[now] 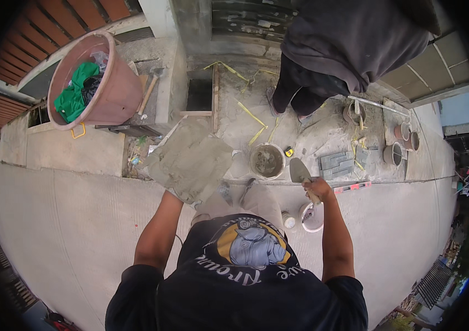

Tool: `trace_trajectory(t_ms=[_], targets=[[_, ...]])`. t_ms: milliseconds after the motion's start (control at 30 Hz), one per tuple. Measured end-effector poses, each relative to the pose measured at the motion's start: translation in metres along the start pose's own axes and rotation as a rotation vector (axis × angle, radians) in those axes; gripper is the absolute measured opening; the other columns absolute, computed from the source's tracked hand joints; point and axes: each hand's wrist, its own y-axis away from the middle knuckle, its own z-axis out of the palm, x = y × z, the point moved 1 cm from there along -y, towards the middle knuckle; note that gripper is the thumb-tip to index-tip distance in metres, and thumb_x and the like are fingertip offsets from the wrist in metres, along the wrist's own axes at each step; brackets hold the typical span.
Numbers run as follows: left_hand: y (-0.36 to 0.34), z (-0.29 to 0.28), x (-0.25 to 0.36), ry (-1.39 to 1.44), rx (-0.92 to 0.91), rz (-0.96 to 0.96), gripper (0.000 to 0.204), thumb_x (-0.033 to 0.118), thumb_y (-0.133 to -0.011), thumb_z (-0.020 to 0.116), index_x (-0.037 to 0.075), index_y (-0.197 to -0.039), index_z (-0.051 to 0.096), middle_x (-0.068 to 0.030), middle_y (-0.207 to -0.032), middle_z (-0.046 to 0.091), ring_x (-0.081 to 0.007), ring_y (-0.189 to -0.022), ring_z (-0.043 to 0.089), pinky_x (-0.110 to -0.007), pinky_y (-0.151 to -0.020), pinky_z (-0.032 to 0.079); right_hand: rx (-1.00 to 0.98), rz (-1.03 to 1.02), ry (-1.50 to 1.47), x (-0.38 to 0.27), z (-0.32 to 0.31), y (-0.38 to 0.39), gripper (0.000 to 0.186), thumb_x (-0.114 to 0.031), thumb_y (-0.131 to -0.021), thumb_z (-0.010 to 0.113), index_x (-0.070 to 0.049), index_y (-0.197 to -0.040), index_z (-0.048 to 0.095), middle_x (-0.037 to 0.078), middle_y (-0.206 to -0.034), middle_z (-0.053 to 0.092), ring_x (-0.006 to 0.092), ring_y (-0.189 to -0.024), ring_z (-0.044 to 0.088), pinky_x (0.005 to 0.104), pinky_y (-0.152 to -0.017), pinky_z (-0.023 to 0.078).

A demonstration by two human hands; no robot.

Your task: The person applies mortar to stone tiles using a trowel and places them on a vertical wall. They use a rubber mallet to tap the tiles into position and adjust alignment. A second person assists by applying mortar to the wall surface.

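A flat board loaded with wet grey mortar [192,160] is held up in front of me on the left. My left hand [173,197] supports it from below, its fingers hidden under the board. On the right, my right hand [318,191] is closed around the handle of a trowel [299,170], whose rounded blade points up and left. Between the two, a round bucket [283,161] with grey mortar inside stands on the ground. Beside it lies a yellow and black tape measure [289,151].
Another person [350,49] bends over at the far right. Grey tiles [336,164], a red spirit level [353,187] and several small buckets [393,154] are to the right. At left a large pink tub [117,83] stands near a hammer [149,92]; a square opening [199,95] lies beyond.
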Motion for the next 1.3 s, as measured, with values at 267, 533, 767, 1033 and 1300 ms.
trace_trajectory(t_ms=[267, 533, 767, 1033, 1300], targets=[[-0.008, 0.003, 0.064, -0.234, 0.176, 0.104, 0.061, 0.048, -0.106, 0.035, 0.013, -0.156, 0.032, -0.0127, -0.158, 0.038, -0.0296, -0.144, 0.037, -0.048, -0.120, 0.030, -0.206, 0.004, -0.302, 0.096, 0.095, -0.180, 0.015, -0.011, -0.085, 0.071, 0.003, -0.090, 0.066, 0.011, -0.078, 0.065, 0.0246, -0.066, 0.067, 0.0382, -0.059, 0.058], [-0.133, 0.033, 0.123, -0.468, 0.250, 0.166, 0.060, 0.052, -0.104, 0.036, 0.016, -0.152, 0.039, -0.0103, -0.156, 0.041, -0.0297, -0.144, 0.037, -0.049, -0.121, 0.028, 0.057, -0.068, -0.404, -0.031, 0.135, -0.176, 0.006, -0.003, -0.091, 0.065, 0.001, -0.095, 0.065, 0.005, -0.080, 0.066, 0.0128, -0.060, 0.062, 0.0283, -0.057, 0.056], [-0.327, 0.087, 0.131, -1.069, 0.260, 0.438, 0.060, 0.055, -0.102, 0.038, 0.019, -0.149, 0.045, -0.0082, -0.154, 0.044, -0.0297, -0.143, 0.037, -0.050, -0.121, 0.026, 0.371, -1.133, 0.133, -0.346, 0.060, -0.031, 0.016, -0.005, -0.085, 0.076, 0.001, -0.094, 0.064, 0.013, -0.084, 0.065, 0.0227, -0.068, 0.065, 0.0323, -0.063, 0.051], [-0.439, 0.148, 0.175, -2.008, 0.364, 0.553, 0.060, 0.059, -0.100, 0.036, 0.023, -0.146, 0.049, -0.0072, -0.149, 0.048, -0.0302, -0.140, 0.041, -0.055, -0.120, 0.026, 0.631, -1.816, 0.271, -0.541, 0.066, 0.030, 0.039, -0.008, -0.070, 0.091, -0.001, -0.095, 0.061, 0.015, -0.085, 0.062, 0.0326, -0.069, 0.063, 0.0387, -0.056, 0.049], [-0.542, 0.225, 0.224, 0.245, 0.143, 0.459, 0.058, 0.059, -0.103, 0.036, 0.018, -0.140, 0.051, -0.0104, -0.139, 0.056, -0.0329, -0.130, 0.052, -0.054, -0.113, 0.039, 0.806, -1.771, 0.057, -0.650, 0.020, -0.018, 0.037, 0.002, -0.074, 0.079, 0.003, -0.107, 0.063, 0.020, -0.098, 0.066, 0.0330, -0.079, 0.069, 0.0374, -0.065, 0.057]])
